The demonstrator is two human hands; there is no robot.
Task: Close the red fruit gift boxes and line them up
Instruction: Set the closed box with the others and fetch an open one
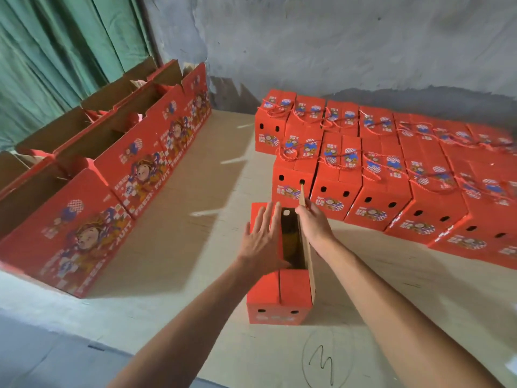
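Observation:
A red fruit gift box stands on the cardboard-covered floor right in front of me, its top half open with a dark gap showing inside. My left hand lies flat with straight fingers on the box's left top flap, pressing it down. My right hand grips the upright right flap near its far end. Behind the box, several shut red boxes with rope handles stand lined up in rows.
Along the left, a row of open red boxes with brown flaps up runs toward a green curtain. A grey wall closes the back. Flat cardboard sheets cover the floor; one near me bears a pen scribble.

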